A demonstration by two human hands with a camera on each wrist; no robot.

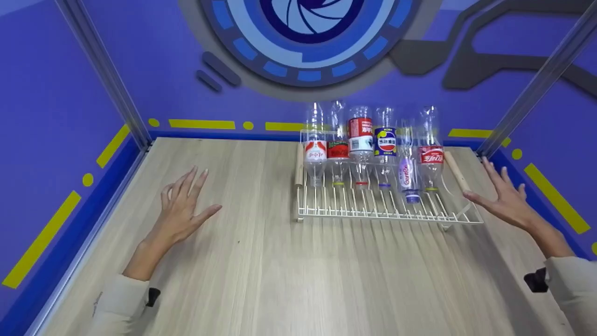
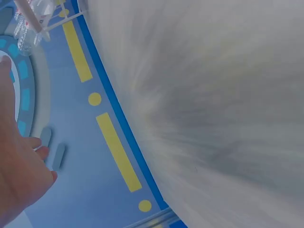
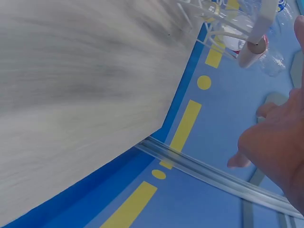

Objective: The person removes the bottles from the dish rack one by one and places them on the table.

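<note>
The white wire rack stands on the pale wood-grain table, right of the middle in the head view, with two wooden handles, one at each end. Six clear plastic bottles lie side by side on it, necks toward me. From left to right their labels run white and red, red, red and white, blue and yellow, purple and white, then red. The fifth bottle (the slimmest-looking of the lot) reaches nearest the front edge and ends in a blue-violet cap. My left hand is loosely spread over the table, well left of the rack, holding nothing. My right hand is likewise free, fingers extended beside the rack's right end; its thumb points at the nearer handle, though I cannot tell whether they touch.
</note>
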